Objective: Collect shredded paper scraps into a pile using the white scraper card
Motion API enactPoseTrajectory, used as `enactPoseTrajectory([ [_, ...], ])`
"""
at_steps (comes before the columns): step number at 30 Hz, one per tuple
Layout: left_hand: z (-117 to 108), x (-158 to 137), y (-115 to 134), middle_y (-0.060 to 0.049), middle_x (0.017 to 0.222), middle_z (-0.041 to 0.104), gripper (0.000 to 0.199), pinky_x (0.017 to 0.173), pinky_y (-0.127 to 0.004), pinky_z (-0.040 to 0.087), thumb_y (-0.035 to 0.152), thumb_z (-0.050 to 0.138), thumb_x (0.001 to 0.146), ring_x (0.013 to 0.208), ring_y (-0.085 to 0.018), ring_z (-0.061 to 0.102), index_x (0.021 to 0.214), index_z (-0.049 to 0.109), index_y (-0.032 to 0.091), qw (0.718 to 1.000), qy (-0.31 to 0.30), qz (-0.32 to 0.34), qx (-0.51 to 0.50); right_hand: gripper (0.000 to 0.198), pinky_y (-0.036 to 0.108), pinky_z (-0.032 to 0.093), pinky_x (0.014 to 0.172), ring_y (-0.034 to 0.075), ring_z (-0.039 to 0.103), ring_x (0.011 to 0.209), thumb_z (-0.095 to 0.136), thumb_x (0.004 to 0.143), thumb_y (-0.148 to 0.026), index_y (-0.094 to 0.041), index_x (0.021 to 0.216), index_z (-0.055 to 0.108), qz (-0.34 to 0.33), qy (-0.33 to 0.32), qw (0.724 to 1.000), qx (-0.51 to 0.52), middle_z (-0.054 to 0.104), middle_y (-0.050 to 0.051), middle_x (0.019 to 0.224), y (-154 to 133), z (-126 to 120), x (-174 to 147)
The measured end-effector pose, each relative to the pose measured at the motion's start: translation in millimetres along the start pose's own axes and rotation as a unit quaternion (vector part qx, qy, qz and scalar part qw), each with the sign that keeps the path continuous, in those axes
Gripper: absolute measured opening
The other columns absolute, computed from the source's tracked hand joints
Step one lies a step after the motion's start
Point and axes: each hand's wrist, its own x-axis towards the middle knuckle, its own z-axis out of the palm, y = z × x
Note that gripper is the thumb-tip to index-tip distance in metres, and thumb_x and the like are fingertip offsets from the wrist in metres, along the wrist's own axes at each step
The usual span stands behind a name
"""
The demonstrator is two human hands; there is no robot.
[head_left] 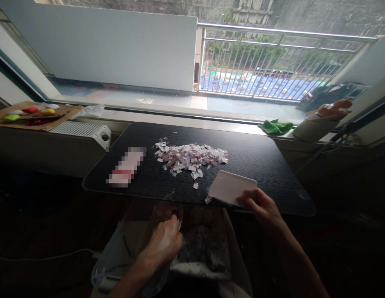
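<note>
My right hand [262, 205] is closed on the right edge of a white flat rectangular scraper [229, 186], which has rounded corners and a small hole near one corner. The scraper is tilted at the front of a black table [266, 165]. Left of it lies a loose heap of small cut paper pieces [192, 157], white and pinkish; a stray piece [207, 199] sits by its lower left corner. Below the table's front edge, my left hand [167, 238] is curled shut beside something clear and plastic-looking; what its fingers grip is hard to make out.
A blurred-out card [127, 167] lies at the table's left. Beneath are a clear plastic bin [102, 265] and a pale open bag [201, 267] with scraps inside. Along the window stand a white heater [82, 131], a green cloth [276, 127] and a pale container [316, 126].
</note>
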Motion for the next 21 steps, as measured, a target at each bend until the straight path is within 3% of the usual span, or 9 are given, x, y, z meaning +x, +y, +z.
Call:
enactPoseTrajectory([
  [5, -1.8, -1.0, -0.7, -0.004, 0.079, 0.06, 0.015, 0.067, -0.028, 0.038, 0.019, 0.033, 0.073, 0.079, -0.019, 0.059, 0.085, 0.041, 0.02, 1.0, 0.009, 0.016, -0.022, 0.026, 0.032, 0.05, 0.071, 0.019, 0.062, 0.075, 0.064, 0.067, -0.041, -0.019, 0.081, 0.061, -0.002, -0.051, 0.998, 0.044, 0.066, 0.003, 0.078, -4.8, 4.2, -8.5],
  [11, -1.5, 1.5, -2.6, -0.004, 0.082, 0.061, 0.016, 0.068, -0.029, 0.038, 0.02, 0.033, 0.073, 0.08, -0.019, 0.058, 0.087, 0.042, 0.021, 1.0, 0.008, 0.011, -0.016, 0.026, 0.031, 0.049, 0.067, 0.019, 0.06, 0.072, 0.066, 0.065, -0.039, -0.018, 0.079, 0.061, -0.014, -0.003, 1.0, -0.021, 0.065, 0.003, 0.075, -5.7, -2.8, -6.6],
  [17, -3.8, 1.6, 0.9, -0.007, 0.083, 0.061, 0.015, 0.067, -0.029, 0.038, 0.019, 0.035, 0.074, 0.082, -0.021, 0.058, 0.086, 0.043, 0.019, 1.0, -0.006, 0.009, -0.009, 0.02, 0.031, 0.049, 0.068, 0.018, 0.06, 0.072, 0.061, 0.07, -0.037, -0.019, 0.079, 0.06, -0.016, -0.053, 0.998, 0.012, 0.064, 0.002, 0.076, -7.7, 1.6, -11.8],
  [21, -2.5, 1.6, 0.8, -0.007, 0.083, 0.061, 0.014, 0.068, -0.029, 0.038, 0.019, 0.035, 0.074, 0.081, -0.02, 0.059, 0.085, 0.044, 0.019, 1.0, -0.003, 0.01, -0.012, 0.022, 0.029, 0.048, 0.065, 0.018, 0.059, 0.07, 0.064, 0.067, -0.039, -0.019, 0.076, 0.059, -0.03, 0.02, 0.999, -0.027, 0.064, 0.002, 0.072, -9.3, -1.5, -8.5],
])
